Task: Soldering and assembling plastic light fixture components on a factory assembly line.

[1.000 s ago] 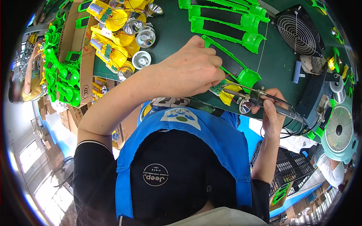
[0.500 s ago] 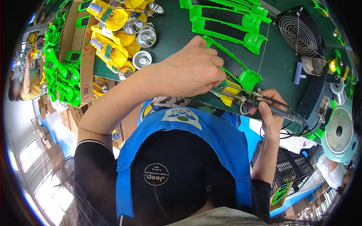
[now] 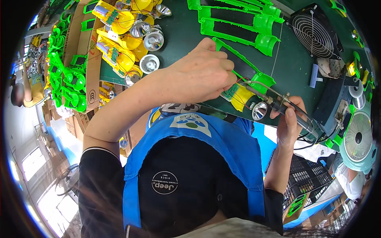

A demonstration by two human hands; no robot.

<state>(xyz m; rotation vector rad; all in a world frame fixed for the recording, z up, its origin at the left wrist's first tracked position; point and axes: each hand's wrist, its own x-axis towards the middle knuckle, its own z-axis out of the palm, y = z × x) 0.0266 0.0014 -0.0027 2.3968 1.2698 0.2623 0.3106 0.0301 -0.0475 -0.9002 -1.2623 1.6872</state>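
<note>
Pinches a soldering iron [image 3: 279,106] between thumb and fingers of the right hand [image 3: 289,126], near a circuit board [image 3: 230,93] touching a yellow lamp housing [image 3: 243,97] at the near edge of the green table [image 3: 180,29]. Curls the left hand [image 3: 210,70] beside the board with fingers bunched together (cannot tell around what).

The left hand [image 3: 212,73] is hiding its own fingertips and part of the green circuit board [image 3: 229,93]; the top edge is cropping a green plastic shell [image 3: 193,4]; a distant co-worker [image 3: 36,93] is appearing blurred.
</note>
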